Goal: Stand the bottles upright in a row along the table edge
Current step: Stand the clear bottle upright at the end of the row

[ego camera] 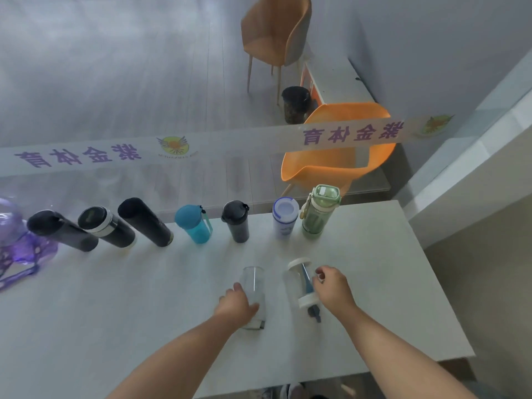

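Several bottles stand upright in a row along the far edge of the white table [115,312]: three black ones [144,223], a teal one [194,224], a dark tumbler [236,221], a white-and-blue one [285,218] and a green one [319,211]. Nearer me, two clear bottles lie on their sides. My left hand [236,306] grips the plain clear bottle [253,282] near its lower end. My right hand [332,287] holds the clear bottle with white ends and a blue inner tube [299,280] from its right side.
A purple mesh bag with a purple bottle [14,237] sits at the table's left end. A glass partition with a printed banner [201,145] rises just behind the row. Beyond it are two orange chairs [331,165] and a dark bin [296,103].
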The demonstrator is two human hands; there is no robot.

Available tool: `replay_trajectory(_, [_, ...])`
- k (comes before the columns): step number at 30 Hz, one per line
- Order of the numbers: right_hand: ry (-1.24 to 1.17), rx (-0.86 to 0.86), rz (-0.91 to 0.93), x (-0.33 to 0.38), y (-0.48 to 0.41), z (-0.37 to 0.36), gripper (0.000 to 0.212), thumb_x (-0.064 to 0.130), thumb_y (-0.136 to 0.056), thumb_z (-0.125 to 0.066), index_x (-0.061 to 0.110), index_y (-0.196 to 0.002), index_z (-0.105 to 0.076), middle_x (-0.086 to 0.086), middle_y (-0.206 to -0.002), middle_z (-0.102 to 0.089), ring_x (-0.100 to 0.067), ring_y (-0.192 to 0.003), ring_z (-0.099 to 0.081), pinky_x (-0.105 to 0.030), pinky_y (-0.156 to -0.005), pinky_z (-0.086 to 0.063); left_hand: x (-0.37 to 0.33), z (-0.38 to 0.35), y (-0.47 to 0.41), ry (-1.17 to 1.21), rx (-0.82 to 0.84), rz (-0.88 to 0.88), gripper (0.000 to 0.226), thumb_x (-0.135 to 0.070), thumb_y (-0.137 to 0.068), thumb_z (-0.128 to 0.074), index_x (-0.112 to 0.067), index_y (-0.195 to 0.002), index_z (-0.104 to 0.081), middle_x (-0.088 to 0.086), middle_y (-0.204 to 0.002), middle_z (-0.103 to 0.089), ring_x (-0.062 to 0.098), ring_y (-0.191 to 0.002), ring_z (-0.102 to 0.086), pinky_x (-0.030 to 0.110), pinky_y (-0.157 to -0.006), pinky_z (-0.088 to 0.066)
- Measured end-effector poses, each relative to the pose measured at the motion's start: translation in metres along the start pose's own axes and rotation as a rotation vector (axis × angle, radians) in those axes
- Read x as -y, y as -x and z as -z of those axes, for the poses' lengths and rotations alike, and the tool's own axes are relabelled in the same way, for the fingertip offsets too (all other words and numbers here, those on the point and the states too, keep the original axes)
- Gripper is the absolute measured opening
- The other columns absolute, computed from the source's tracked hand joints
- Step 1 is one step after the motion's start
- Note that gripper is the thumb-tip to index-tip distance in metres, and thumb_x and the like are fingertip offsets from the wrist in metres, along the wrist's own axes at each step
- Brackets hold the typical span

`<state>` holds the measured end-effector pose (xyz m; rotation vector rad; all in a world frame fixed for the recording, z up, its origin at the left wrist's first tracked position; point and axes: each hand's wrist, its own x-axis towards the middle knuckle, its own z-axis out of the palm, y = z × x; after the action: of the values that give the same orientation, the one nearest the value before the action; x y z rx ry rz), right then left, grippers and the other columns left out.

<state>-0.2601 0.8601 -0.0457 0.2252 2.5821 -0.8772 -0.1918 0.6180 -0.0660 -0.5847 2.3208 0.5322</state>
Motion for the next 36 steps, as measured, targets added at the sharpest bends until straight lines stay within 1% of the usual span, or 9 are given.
replay_trajectory(3, [-0.002, 0.048, 0.029, 0.004, 0.015, -0.028, 0.018, 0.014, -0.088, -0.061, 0.005, -0.102, -0.070, -0.012, -0.101, -0.067, -0.032, -0.091, -0.066, -0.037, -0.079, -0.052, 0.009, -0.022, 0.002, 0.192, 0.063, 0.004, 0.082, -0.053, -0.084, -0.064, -0.006, -0.138, -0.023, 0.017, -0.127, -0.058, 0.035, -0.113, -0.059, 0.034, -0.084, -0.049])
replay_trajectory(5, [-0.013, 0.127, 0.029, 0.005, 0.022, -0.043, 0.022, 0.018, -0.089, -0.063, 0.007, -0.107, -0.070, -0.009, -0.103, -0.069, -0.025, -0.091, -0.066, -0.033, -0.085, -0.053, 0.007, -0.028, 0.003, 0.291, 0.093, -0.007, 0.087, -0.048, -0.082, -0.069, -0.007, -0.142, -0.020, 0.016, -0.129, -0.058, 0.032, -0.114, -0.059, 0.029, -0.079, -0.045])
replay_trajectory(10, [-0.070, 0.334, -0.008, 0.012, 0.034, -0.042, 0.034, 0.036, -0.090, -0.064, 0.020, -0.119, -0.064, 0.001, -0.102, -0.067, -0.016, -0.090, -0.065, -0.026, -0.079, -0.050, -0.004, -0.026, 0.014, 0.458, -0.002, -0.006, 0.072, -0.045, -0.079, -0.070, -0.015, -0.132, -0.032, 0.008, -0.110, -0.061, 0.026, -0.092, -0.063, 0.029, -0.074, -0.050])
replay_trajectory(15, [-0.142, 0.422, -0.025, 0.023, 0.027, 0.005, 0.047, 0.048, -0.087, -0.059, 0.025, -0.128, -0.056, -0.003, -0.101, -0.066, -0.020, -0.068, -0.068, -0.039, -0.068, -0.057, -0.034, 0.003, 0.032, 0.458, -0.049, -0.095, 0.061, -0.055, -0.075, -0.070, -0.026, -0.115, -0.035, 0.005, -0.099, -0.063, 0.021, -0.082, -0.065, 0.032, -0.071, -0.056])
replay_trajectory(21, [-0.329, 0.534, -0.105, 0.019, 0.007, 0.069, 0.066, 0.051, -0.090, -0.056, 0.031, -0.148, -0.031, -0.008, -0.109, -0.066, -0.022, -0.086, -0.071, -0.033, -0.079, -0.055, -0.099, 0.023, 0.037, 0.431, -0.012, -0.266, 0.059, -0.059, -0.073, -0.071, -0.027, -0.112, -0.040, 0.002, -0.089, -0.065, 0.013, -0.070, -0.064, 0.021, -0.052, -0.044])
replay_trajectory(26, [-0.490, 0.553, -0.167, -0.020, -0.024, 0.111, 0.062, 0.047, -0.094, -0.053, 0.033, -0.149, -0.026, -0.017, -0.114, -0.067, -0.029, -0.092, -0.071, -0.042, -0.091, -0.055, -0.183, 0.011, 0.023, 0.405, 0.083, -0.307, 0.062, -0.067, -0.076, -0.065, -0.027, -0.116, -0.040, 0.009, -0.093, -0.069, 0.023, -0.080, -0.067, 0.033, -0.065, -0.052])
replay_trajectory(29, [-0.580, 0.532, -0.233, -0.048, -0.048, 0.131, 0.058, 0.045, -0.096, -0.052, 0.037, -0.147, -0.027, -0.010, -0.115, -0.064, -0.030, -0.090, -0.068, -0.042, -0.084, -0.057, -0.229, -0.001, 0.009, 0.359, 0.133, -0.312, 0.069, -0.081, -0.067, -0.057, -0.036, -0.116, -0.038, 0.004, -0.087, -0.069, 0.025, -0.082, -0.068, 0.034, -0.067, -0.051])
replay_trajectory(32, [-0.680, 0.514, -0.275, -0.070, -0.080, 0.150, 0.043, 0.047, -0.100, -0.046, 0.033, -0.140, -0.041, -0.008, -0.120, -0.065, -0.031, -0.095, -0.069, -0.047, -0.086, -0.058, -0.269, -0.008, -0.002, 0.444, 0.205, -0.355, 0.072, -0.065, -0.074, -0.068, -0.033, -0.131, -0.037, 0.004, -0.106, -0.066, 0.020, -0.091, -0.065, 0.030, -0.075, -0.053])
replay_trajectory(36, [-0.680, 0.541, -0.218, -0.083, -0.118, 0.172, 0.039, 0.052, -0.094, -0.057, 0.031, -0.128, -0.052, -0.005, -0.123, -0.065, -0.029, -0.107, -0.069, -0.043, -0.089, -0.058, -0.308, -0.011, -0.019, 0.423, 0.102, -0.358, 0.073, -0.042, -0.078, -0.071, -0.031, -0.142, -0.037, 0.002, -0.121, -0.064, 0.019, -0.106, -0.062, 0.033, -0.091, -0.053])
